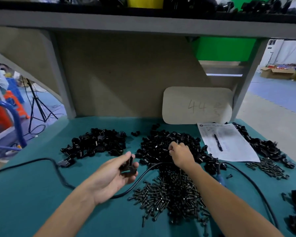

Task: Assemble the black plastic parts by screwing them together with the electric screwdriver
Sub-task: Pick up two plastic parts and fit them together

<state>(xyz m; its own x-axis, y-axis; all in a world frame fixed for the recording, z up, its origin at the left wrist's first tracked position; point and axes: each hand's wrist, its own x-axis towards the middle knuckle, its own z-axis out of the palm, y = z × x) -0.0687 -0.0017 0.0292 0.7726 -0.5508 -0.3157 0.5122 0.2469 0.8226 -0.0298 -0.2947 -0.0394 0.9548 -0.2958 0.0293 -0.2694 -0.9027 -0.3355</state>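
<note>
My left hand (113, 173) holds a black plastic part (128, 166) between thumb and fingers, palm up, above the green table mat (41, 194). My right hand (181, 153) reaches into the middle pile of black plastic parts (157, 144), fingers curled and pinching a small piece there. A heap of black screws (169, 194) lies under my right forearm. The electric screwdriver (220, 177) with a blue body lies on the mat just right of that forearm, mostly hidden, and its black cable (143, 175) loops across the mat.
Another pile of black parts (96, 142) sits to the left, more parts (263, 146) along the right edge. A paper sheet (229, 142) with a pen (218, 142) lies at back right, beside a smaller screw pile (270, 166). A shelf (143, 21) overhangs the bench.
</note>
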